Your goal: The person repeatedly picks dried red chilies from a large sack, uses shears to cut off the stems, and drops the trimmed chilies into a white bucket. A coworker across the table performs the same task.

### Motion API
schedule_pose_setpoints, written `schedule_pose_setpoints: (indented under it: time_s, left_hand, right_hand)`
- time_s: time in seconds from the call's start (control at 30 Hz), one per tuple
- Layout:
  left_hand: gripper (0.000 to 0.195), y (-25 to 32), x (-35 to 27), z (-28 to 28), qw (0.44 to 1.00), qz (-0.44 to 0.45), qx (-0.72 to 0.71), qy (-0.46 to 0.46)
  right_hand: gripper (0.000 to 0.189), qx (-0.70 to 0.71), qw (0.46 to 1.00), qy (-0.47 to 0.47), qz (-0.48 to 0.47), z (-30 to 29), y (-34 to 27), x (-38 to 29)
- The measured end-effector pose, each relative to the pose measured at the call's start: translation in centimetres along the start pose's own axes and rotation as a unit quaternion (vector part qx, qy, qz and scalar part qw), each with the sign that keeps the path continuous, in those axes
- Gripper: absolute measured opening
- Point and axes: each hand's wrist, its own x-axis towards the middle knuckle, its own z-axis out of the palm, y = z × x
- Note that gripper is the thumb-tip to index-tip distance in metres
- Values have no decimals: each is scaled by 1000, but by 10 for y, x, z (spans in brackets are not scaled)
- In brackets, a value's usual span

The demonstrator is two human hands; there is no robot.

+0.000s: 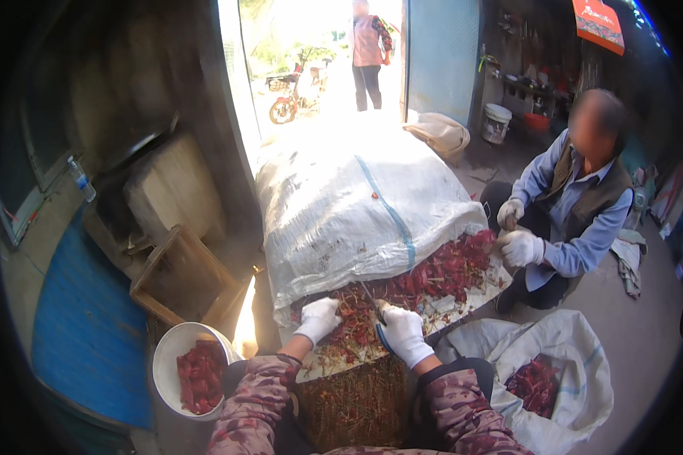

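Dried red chili peppers [444, 264] and loose stems lie along the near edge of a low pale board [347, 367], partly under a large white woven sack [319, 210]. My right hand [403, 335], in a white glove, grips scissors [383, 336] with dark blue handles. Their blades point away from me, over the pepper pile. To the left, my gloved left hand [319, 319] rests at the peppers with its fingers curled. Whether it pinches a pepper is hidden. Stem scraps cover a mat-like surface [353, 404] between my knees.
A white bucket [165, 364] of red peppers stands at my left, beside a wooden crate [173, 278]. An opened woven sack [586, 369] with peppers lies at right. A gloved co-worker [583, 193] crouches beyond it. Another person [367, 42] stands outside the doorway.
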Motion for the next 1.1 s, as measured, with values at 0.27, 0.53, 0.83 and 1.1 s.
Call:
schedule_pose_setpoints:
  time_s: [0.27, 0.53, 0.83, 1.1]
  left_hand:
    - [27, -7, -10, -22, 830, 53, -555, 16]
    - [25, 1, -18, -33, 595, -16, -802, 56]
    - [19, 4, -31, -24, 612, -46, -789, -31]
    - [18, 17, -27, -1, 644, 5, -765, -25]
  right_hand:
    - [43, 96, 993, 47, 44, 8, 4, 2]
    - [47, 139, 990, 5, 35, 10, -1, 6]
    - [40, 538, 833, -52, 116, 15, -9, 10]
    - [37, 553, 808, -97, 176, 18, -8, 11]
